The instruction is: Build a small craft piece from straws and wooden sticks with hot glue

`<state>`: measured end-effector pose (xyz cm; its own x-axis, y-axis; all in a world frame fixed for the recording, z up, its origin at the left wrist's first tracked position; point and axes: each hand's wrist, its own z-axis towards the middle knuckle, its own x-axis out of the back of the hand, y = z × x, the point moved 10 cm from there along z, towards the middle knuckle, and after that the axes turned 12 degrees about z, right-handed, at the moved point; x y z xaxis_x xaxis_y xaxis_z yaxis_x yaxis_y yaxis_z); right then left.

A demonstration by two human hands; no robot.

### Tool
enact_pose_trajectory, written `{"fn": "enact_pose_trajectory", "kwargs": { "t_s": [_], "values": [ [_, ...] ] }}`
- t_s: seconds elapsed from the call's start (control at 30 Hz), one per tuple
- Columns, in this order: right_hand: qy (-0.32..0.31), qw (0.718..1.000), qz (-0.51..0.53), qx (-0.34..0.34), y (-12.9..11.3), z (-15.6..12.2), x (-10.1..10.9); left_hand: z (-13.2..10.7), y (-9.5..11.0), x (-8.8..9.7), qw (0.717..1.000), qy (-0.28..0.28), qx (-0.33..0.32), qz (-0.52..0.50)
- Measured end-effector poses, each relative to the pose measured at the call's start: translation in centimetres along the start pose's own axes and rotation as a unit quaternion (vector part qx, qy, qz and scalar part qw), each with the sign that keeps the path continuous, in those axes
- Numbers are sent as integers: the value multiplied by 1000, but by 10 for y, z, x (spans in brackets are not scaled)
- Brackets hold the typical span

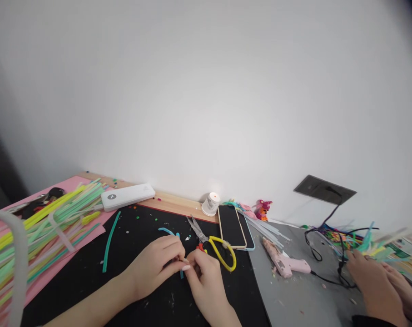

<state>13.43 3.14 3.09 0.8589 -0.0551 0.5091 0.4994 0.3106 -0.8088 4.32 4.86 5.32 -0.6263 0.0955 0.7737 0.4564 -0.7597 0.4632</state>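
My left hand (pixel 161 263) and my right hand (pixel 206 277) meet over the black mat (pixel 137 231), both with fingers pinched together. Between them is a short blue pipe cleaner (pixel 166 230); one end curls out above my left fingers and another bit shows below the fingertips. My fingers cover the rest of it. Just beyond my right hand lie scissors (pixel 199 229), blades apart, with a yellow handle loop. Farther left, a teal pipe cleaner (pixel 111 243) rests alone on the mat.
Pipe cleaners (pixel 66 218) in bundles lie on pink sheets at left, beside a white oblong device (pixel 128 197). Behind are a paper cup (pixel 210 204) and phones (pixel 232 227). At right, a pink glue gun (pixel 287 263) trails its cord near another person's hands (pixel 376 281).
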Motion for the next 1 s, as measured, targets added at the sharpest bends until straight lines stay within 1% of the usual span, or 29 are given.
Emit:
{"fn": "enact_pose_trajectory", "kwargs": {
  "t_s": [0.1, 0.23, 0.3, 0.4, 0.53, 0.73, 0.8, 0.9, 1.0],
  "values": [
    [-6, 1000, -8, -2, 0, -1, -1, 0, 1, -4, 999, -11, -13, 37],
    [1, 1000, -11, -9, 1, -1, -1, -1, 0, -8, 999, -6, -19, 36],
    [0, 1000, -8, -14, 1, -1, -2, -2, -2, -9, 999, 1, -9, 32],
    [-2, 1000, 8, -20, 3, -1, -4, -2, -10, -12, 999, 0, 37, -1],
    [-4, 1000, 23, -19, 4, 0, -5, -2, -21, -16, 991, 1, 104, -83],
    [2, 999, 29, -20, 3, 2, -3, -2, -33, -21, 973, 10, 164, -161],
    [6, 999, 34, -16, 2, 2, -2, -4, -44, -17, 963, 34, 196, -181],
    [23, 998, 49, -15, 2, 2, 4, -10, -63, -3, 947, 94, 250, -180],
    [45, 996, 72, -29, 7, 3, 9, -13, -72, 5, 940, 114, 272, -172]
  ]
}}
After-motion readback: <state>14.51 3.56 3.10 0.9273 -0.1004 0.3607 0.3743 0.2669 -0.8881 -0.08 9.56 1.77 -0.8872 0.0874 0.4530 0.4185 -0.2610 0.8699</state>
